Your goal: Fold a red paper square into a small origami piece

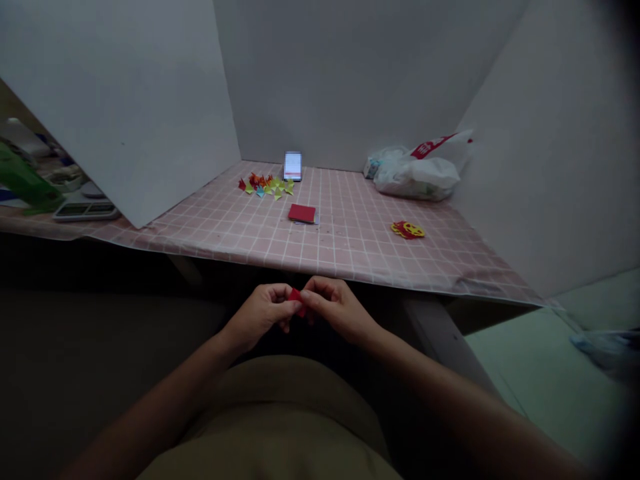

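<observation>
A small piece of red paper [296, 295] is pinched between my two hands, just in front of the table's near edge. My left hand [264, 312] grips its left side between thumb and fingers. On the other side, my right hand [334, 305] is closed on it with thumb and forefinger. The fingers cover most of the paper, so its folds cannot be made out. Beyond the hands, a stack of square paper sheets [302, 213] with red on top lies on the table. Farther back stands a cluster of small folded paper figures [267, 183] in red, orange, yellow and blue.
The table has a pink checked cloth [350, 250]. A lit phone [293, 166] leans upright at the back. Right of it sits a white plastic bag [415, 175]; nearer are yellow and red cut-out shapes [407, 230]. A digital scale [86, 211] is beyond the left white panel [130, 100].
</observation>
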The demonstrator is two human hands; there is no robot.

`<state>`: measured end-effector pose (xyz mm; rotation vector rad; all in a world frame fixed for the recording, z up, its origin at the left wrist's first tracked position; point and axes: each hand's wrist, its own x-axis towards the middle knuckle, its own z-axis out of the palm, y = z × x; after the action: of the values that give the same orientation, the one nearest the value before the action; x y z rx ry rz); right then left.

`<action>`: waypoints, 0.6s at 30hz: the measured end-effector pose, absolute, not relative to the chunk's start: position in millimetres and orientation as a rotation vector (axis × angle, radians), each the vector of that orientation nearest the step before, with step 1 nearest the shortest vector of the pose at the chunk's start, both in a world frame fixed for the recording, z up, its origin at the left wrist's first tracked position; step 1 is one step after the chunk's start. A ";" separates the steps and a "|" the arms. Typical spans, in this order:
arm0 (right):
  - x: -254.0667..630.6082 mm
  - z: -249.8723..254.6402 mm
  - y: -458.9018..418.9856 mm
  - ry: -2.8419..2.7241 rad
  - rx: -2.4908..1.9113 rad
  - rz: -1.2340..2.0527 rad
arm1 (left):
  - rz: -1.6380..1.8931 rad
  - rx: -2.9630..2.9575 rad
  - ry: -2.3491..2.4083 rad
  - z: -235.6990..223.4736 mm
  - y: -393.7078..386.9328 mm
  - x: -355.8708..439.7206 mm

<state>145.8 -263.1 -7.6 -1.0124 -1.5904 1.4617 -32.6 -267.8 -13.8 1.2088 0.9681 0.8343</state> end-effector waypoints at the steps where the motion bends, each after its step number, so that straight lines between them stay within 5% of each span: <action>1: 145.8 -8.4 -262.3 -1.586 -1.009 1.482 | 0.806 1.224 0.968 -13.1 -267.9 -32.5; 18: 149.8 -15.7 -254.4 -1.359 -0.979 1.615 | 0.754 1.228 0.954 -18.2 -263.5 -38.7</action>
<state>149.8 -254.4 -15.7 -0.9786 -1.3594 1.6151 -38.7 -263.5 -18.2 1.2277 0.9540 0.7541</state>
